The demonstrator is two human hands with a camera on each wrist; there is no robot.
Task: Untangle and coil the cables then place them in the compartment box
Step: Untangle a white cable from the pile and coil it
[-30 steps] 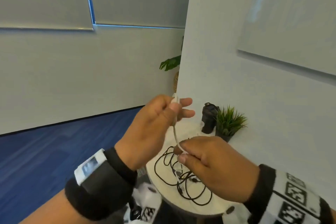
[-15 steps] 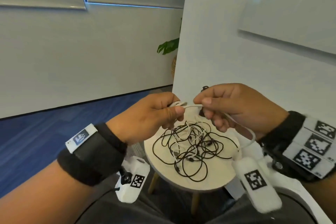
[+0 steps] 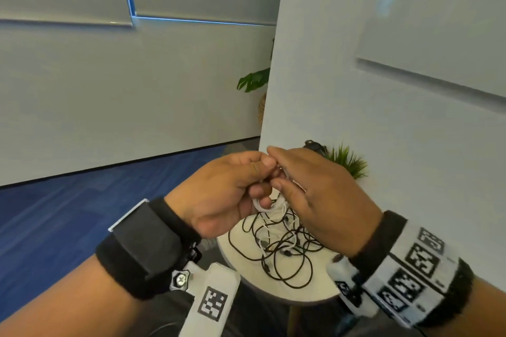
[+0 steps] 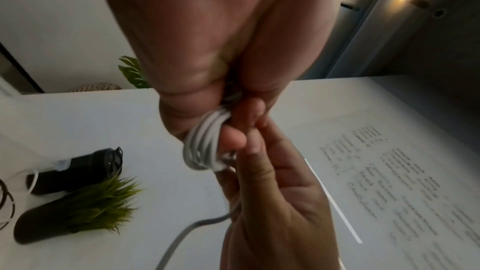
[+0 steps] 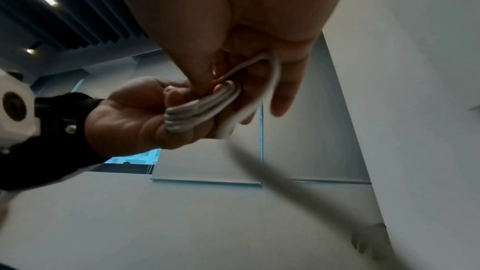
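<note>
My left hand (image 3: 232,191) grips a small coil of white cable (image 3: 267,206) above the round table (image 3: 306,295). The coil's several loops (image 4: 202,145) show stacked against my left fingers (image 5: 182,110). My right hand (image 3: 315,194) meets the left hand and holds the loose run of the same white cable (image 5: 272,81), which bends over its fingers and trails down and away (image 4: 182,237). A tangle of black cables (image 3: 282,252) with some white strands lies on the table below both hands. No compartment box is in view.
A small potted grass plant (image 3: 347,163) and a black bottle (image 4: 78,169) stand at the table's far side against a white wall panel (image 3: 383,117). Blue carpet (image 3: 82,213) lies to the left. A leafy plant (image 3: 253,81) peeks from behind the panel.
The right hand has swung back in to the left hand, laying another turn on the white coil. The view has tilted further down, so the table tangle sits lower under the hands.
</note>
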